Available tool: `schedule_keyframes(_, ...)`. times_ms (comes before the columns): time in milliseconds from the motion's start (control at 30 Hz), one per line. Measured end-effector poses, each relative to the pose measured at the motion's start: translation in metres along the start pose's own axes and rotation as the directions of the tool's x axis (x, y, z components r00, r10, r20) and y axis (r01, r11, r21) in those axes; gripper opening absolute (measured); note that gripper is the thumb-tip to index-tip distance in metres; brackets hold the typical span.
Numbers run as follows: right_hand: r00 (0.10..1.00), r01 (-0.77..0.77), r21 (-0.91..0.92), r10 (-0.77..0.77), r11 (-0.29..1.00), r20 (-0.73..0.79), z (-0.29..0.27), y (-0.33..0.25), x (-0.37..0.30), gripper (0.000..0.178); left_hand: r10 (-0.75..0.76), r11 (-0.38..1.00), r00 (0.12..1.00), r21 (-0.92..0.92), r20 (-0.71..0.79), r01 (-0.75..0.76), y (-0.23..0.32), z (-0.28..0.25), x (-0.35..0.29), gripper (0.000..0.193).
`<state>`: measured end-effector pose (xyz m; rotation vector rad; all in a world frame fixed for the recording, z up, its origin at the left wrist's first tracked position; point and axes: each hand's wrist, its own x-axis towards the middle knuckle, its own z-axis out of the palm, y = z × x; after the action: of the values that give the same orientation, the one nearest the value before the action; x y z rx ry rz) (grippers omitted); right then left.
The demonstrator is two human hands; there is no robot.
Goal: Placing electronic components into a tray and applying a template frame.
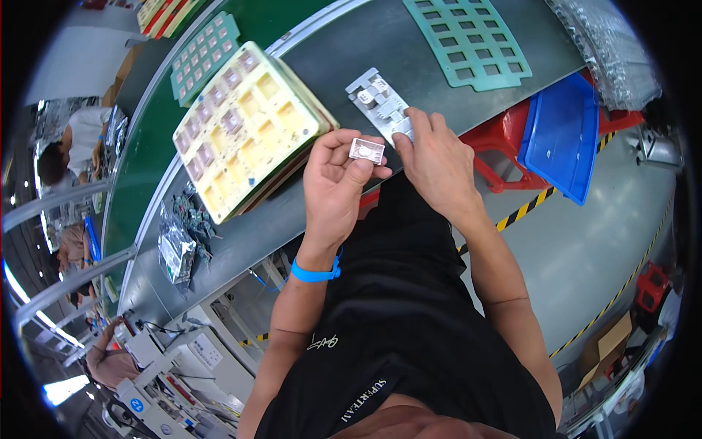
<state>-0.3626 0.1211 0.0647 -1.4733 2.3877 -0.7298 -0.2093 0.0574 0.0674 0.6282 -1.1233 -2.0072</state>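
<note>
Grey small square part (366, 151) pinched in left hand (338, 183) fingertips, just beside right hand (437, 157). Right hand fingers press grey metal fixture (377, 100) on bench (351, 51). Yellow compartment tray (245, 124) beyond left hand.

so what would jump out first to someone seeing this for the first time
Likely the two hands at the centre: the left hand pinches a small silvery rectangular part between thumb and fingers, with a blue wrist strap below it, while the right hand presses on a grey metal fixture on the bench. Just left lies a pale yellow compartment tray, and a blue bin stands on the right.
</note>
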Motion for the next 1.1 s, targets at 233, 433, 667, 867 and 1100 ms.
schedule_keyframes(233,0.999,0.021,-0.035,-0.023,0.999,-0.040,0.004,-0.001,-0.002,0.039,0.028,0.993,0.995,-0.118,0.094,-0.016,0.002,-0.006,-0.016,0.032)
schedule_keyframes(433,0.997,0.038,-0.027,-0.040,0.999,-0.067,0.002,-0.001,-0.003,0.041,0.021,0.986,0.997,-0.169,0.078,-0.008,0.006,-0.005,-0.026,0.033)
schedule_keyframes(667,0.998,0.031,-0.022,-0.032,0.999,-0.057,-0.002,-0.004,-0.004,0.042,-0.106,0.949,0.991,-0.291,0.077,0.124,0.004,-0.014,-0.027,0.032)
schedule_keyframes(867,0.935,0.303,0.101,-0.275,0.948,-0.223,-0.029,-0.016,-0.008,0.043,-0.088,0.953,0.993,-0.284,0.077,0.106,0.007,-0.021,-0.031,0.038)
schedule_keyframes(1100,0.873,0.412,0.527,-0.487,0.743,0.005,-0.046,-0.050,-0.021,0.047,-0.028,0.946,0.997,-0.320,0.076,0.052,0.009,-0.020,-0.039,0.036)
